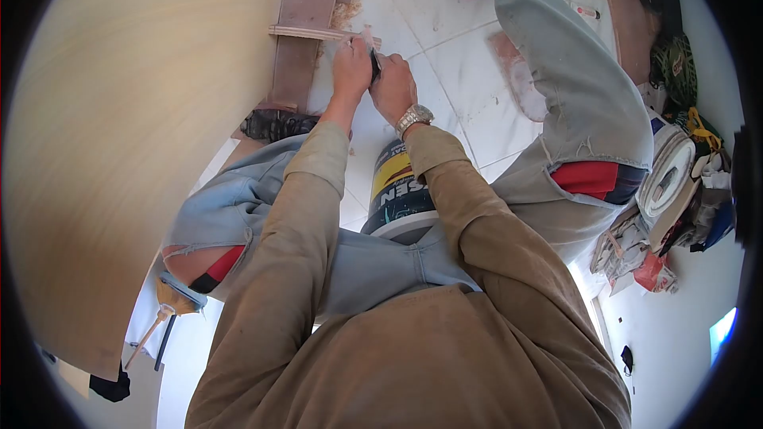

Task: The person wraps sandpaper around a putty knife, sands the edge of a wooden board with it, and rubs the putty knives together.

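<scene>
My left hand [350, 71] is closed near the end of a thin wooden strip [306, 32], its fingers wrapped round something I cannot make out. Close beside it, my right hand [393, 89], with a metal watch [414, 117] on the wrist, is closed on a small black object [375, 66] whose kind is hidden by the fingers. A pale, thin piece [368, 36] sticks up above the fingers. The strip lies across a brown wooden frame piece [298, 63] and reaches to the edge of a large pale wood panel [159, 111].
I sit on a paint bucket [400, 191] with my legs spread. Sawdust [346, 13] lies on the tiled floor [453, 63]. A dusty reddish board [517, 79] lies by my right leg. Bags and rolled material [669, 171] stand along the right wall.
</scene>
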The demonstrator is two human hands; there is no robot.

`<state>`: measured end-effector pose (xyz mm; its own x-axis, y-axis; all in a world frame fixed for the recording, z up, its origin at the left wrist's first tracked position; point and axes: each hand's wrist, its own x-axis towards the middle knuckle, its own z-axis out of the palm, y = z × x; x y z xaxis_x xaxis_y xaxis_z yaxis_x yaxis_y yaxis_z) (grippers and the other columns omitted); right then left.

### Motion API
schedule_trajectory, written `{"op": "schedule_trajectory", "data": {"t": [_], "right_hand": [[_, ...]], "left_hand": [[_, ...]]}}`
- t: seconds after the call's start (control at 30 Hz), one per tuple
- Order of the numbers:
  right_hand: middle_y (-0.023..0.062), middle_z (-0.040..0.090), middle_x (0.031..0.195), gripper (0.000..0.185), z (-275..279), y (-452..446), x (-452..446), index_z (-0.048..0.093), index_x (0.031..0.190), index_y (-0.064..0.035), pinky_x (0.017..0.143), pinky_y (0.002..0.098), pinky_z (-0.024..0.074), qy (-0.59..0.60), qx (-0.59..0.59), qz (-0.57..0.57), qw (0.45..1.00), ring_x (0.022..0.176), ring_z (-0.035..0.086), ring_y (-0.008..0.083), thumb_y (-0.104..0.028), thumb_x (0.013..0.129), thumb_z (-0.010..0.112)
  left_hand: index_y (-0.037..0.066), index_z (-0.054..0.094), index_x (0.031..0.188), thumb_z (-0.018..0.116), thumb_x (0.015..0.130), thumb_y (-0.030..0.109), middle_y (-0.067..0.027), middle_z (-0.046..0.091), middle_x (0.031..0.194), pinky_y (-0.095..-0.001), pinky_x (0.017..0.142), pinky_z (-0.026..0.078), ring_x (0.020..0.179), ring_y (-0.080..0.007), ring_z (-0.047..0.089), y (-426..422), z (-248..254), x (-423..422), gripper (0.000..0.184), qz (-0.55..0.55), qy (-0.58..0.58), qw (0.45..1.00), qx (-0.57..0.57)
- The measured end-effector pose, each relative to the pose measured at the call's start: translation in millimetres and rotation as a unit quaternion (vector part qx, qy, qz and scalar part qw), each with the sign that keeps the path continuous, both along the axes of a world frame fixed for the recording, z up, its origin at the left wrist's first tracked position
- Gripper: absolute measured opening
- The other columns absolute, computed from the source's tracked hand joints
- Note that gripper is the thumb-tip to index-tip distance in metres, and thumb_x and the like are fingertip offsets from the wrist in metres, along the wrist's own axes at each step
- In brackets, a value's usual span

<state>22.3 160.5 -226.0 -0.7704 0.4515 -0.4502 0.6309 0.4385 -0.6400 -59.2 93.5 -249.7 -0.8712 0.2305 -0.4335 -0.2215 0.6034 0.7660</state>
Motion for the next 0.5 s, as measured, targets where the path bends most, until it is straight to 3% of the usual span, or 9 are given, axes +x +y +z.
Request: {"op": "schedule_trajectory", "data": {"t": [0.3, 0.4, 0.5], "right_hand": [[0.0181, 0.063, 0.105, 0.029, -5.4, 1.7, -5.8, 0.067, 0.108, 0.0015, 0.088, 0.0471, 0.0534, 0.020, 0.003, -0.012, 1.000, 0.103, 0.060, 0.0383, -0.008, 0.080, 0.068], [0.0175, 0.062, 0.105, 0.027, -7.0, 6.7, -3.2, 0.067, 0.106, 0.0015, 0.088, 0.0473, 0.0534, -0.004, 0.009, 0.015, 1.000, 0.103, 0.059, 0.0381, -0.007, 0.081, 0.066], [0.0169, 0.062, 0.106, 0.025, -6.0, 4.1, -10.0, 0.066, 0.106, 0.0009, 0.088, 0.0472, 0.0534, -0.013, 0.008, 0.011, 1.000, 0.104, 0.059, 0.0375, -0.005, 0.081, 0.065]], "left_hand": [[-0.006, 0.064, 0.111, 0.042, 0.101, 0.032, -0.0311, 0.066, 0.111, -0.0483, 0.094, 0.046, 0.107, -0.0477, 0.061, -4.6, -15.9, -0.7, 0.045, 0.019, 0.013, 1.000, 0.019], [-0.007, 0.063, 0.114, 0.044, 0.100, 0.034, -0.0312, 0.066, 0.114, -0.0472, 0.095, 0.046, 0.111, -0.0466, 0.061, -8.3, -16.2, -9.5, 0.047, 0.004, -0.040, 0.999, 0.033], [-0.007, 0.063, 0.116, 0.045, 0.100, 0.036, -0.0311, 0.066, 0.116, -0.0460, 0.097, 0.045, 0.112, -0.0459, 0.060, -5.6, -18.2, -8.6, 0.049, 0.074, -0.060, 0.995, 0.033]]}}
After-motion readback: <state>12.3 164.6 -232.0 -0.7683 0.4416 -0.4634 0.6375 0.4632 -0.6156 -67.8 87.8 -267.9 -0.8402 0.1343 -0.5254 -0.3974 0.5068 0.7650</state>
